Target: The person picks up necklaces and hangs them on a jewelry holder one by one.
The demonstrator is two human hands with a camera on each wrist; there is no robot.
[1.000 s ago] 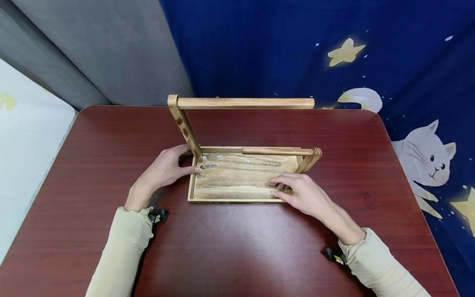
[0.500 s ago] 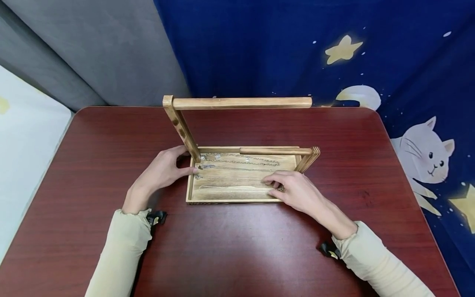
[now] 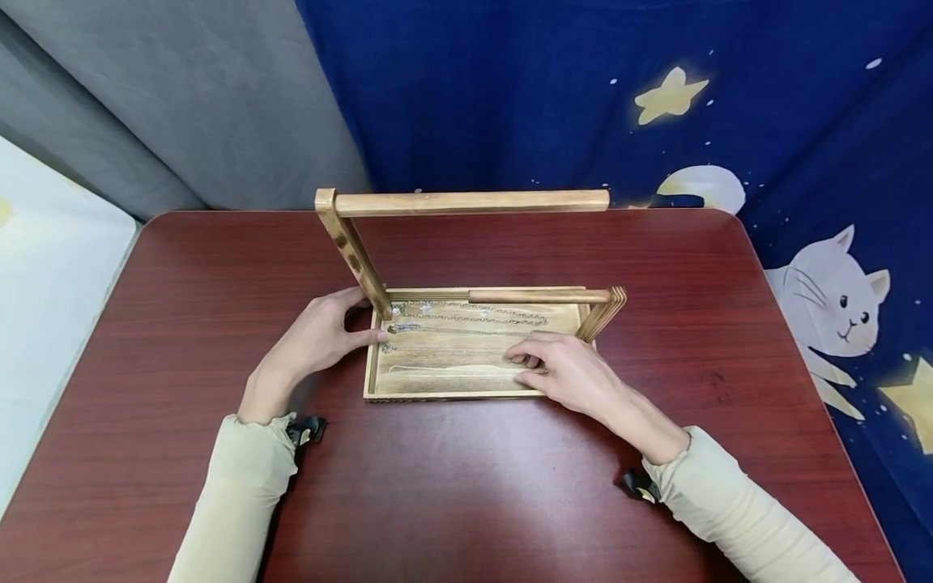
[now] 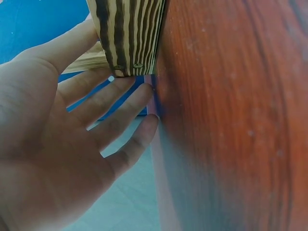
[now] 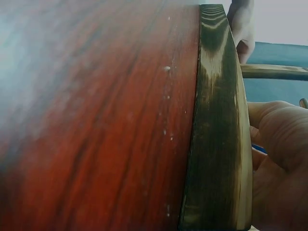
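Observation:
In the head view, a wooden jewelry stand [image 3: 437,395] with a shallow tray base stands on the table. Several necklaces lie lengthwise in the tray. Nearest the front wall is a thin pale-gold necklace [image 3: 437,369]; behind it are a dark-ended chain [image 3: 405,328] and a looped silver chain [image 3: 503,319]. My left hand [image 3: 324,328] grips the tray's left end, thumb over the rim and fingers outside. Over the tray's front right, my right hand [image 3: 564,364] bends its fingers above the gold necklace's right end, with thumb and index apart. Contact with the chain is unclear.
A tall post [image 3: 353,253] at the stand's left carries a long bar [image 3: 474,202]. At its right, a shorter post [image 3: 603,312] holds a lower bar [image 3: 539,296]. The red-brown table [image 3: 466,486] surrounds it; a blue curtain [image 3: 474,97] hangs behind.
My right hand has shifted a little left along the gold necklace, which stays lying in the tray. My left hand keeps its place on the tray end. The head view has drifted slightly.

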